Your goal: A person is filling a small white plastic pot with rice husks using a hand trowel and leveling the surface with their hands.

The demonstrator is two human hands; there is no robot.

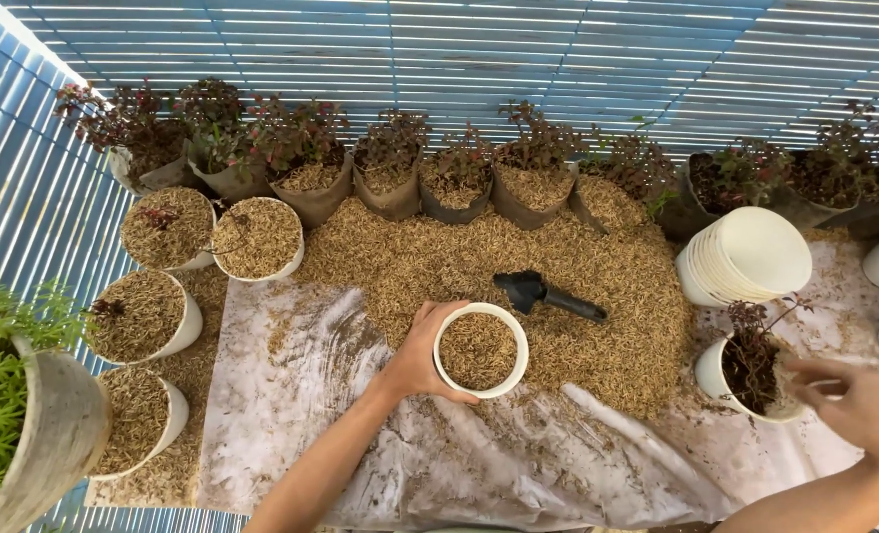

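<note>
The fingers of the left hand (422,353) are wrapped around the side of a white pot (479,349), thumb toward the front rim, gripping it where it stands on the pale plastic sheet (292,415). The pot is filled nearly to the rim with rice husk and holds no plant. The right hand (859,407) hovers at the right edge of the view with its fingers loosely curled and spread, holding nothing, just beside a second white pot (745,375) that already carries a small dark-red seedling.

Just beyond the gripped pot, a black hand trowel (543,292) lies on the broad heap of husk (518,266) spread over the sheet. To the right stands a nested stack of unused white pots (745,257), tipped on its side.

Judging by the layout, the work looks partly done: 4 husk-filled pots (168,229) sit at the left, at least 1 with a seedling in it, while a row of seedlings in dark nursery bags (390,173) along the back still waits, and the stack of spare pots is untouched.
</note>
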